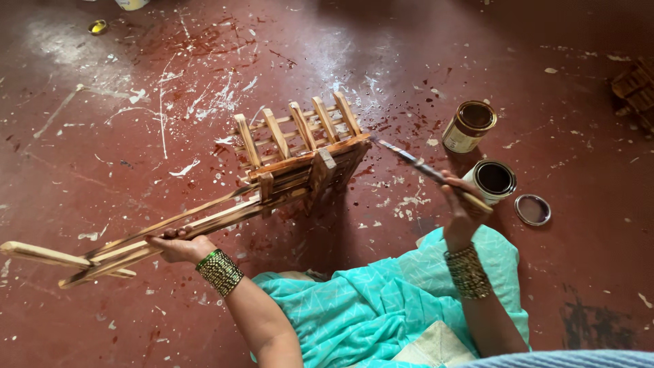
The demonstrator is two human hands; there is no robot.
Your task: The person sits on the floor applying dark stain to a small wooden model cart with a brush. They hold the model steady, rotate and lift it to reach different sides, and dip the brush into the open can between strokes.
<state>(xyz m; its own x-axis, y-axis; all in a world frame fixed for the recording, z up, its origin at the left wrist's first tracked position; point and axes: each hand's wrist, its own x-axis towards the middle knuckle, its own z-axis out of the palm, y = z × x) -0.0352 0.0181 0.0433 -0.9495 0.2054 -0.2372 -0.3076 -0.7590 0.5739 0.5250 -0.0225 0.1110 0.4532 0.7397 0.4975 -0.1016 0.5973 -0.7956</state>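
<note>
My left hand (176, 247) grips the long slats of a small wooden slatted frame (300, 153), which lies tilted over the red floor with its ladder-like end pointing away from me. My right hand (458, 204) holds a paintbrush (417, 162) by its handle. The brush's bristle tip reaches the right corner of the frame. Green and gold bangles sit on both wrists. My turquoise garment (381, 307) covers my lap below the hands.
Two open tins of dark liquid stand right of the brush, one tin (470, 125) farther, one tin (493, 180) beside my right hand, with a round lid (533, 209) next to it. A wooden piece (635, 85) lies at the right edge. The red floor (136, 123) is spattered with white paint.
</note>
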